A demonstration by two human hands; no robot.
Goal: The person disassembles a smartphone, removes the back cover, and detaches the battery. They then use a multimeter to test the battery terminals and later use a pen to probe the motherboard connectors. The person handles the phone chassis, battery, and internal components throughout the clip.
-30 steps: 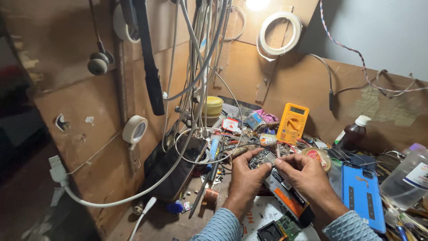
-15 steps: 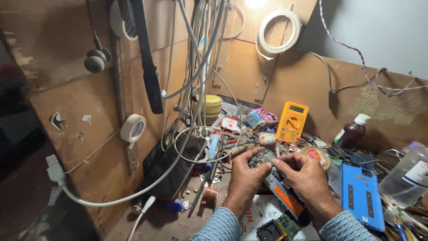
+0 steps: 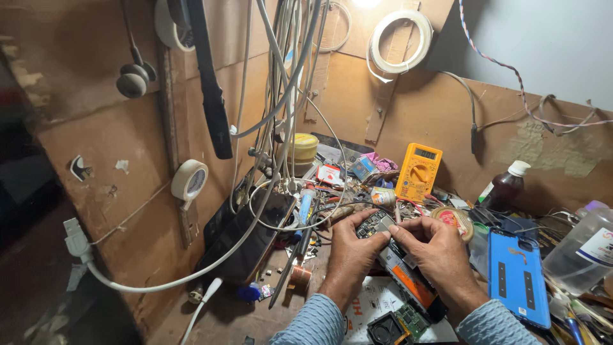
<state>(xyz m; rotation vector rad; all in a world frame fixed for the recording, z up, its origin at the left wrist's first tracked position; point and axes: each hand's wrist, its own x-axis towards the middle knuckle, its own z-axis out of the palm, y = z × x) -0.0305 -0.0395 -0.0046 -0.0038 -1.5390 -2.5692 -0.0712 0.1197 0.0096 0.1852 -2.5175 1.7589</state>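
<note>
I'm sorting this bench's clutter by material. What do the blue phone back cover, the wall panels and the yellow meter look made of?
Blue phone back cover: probably plastic, smooth with a slight sheen and moulded slots.
Wall panels: seemingly plywood or hardboard, matte brown, scuffed, with a hole broken through.
Yellow meter: apparently hard plastic casing, evenly coloured, with a round dial.

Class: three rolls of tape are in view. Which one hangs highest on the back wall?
The large white roll near the lamp hangs highest; the smaller white roll hangs lower on the left panel, and the round one lies on the bench.
</note>
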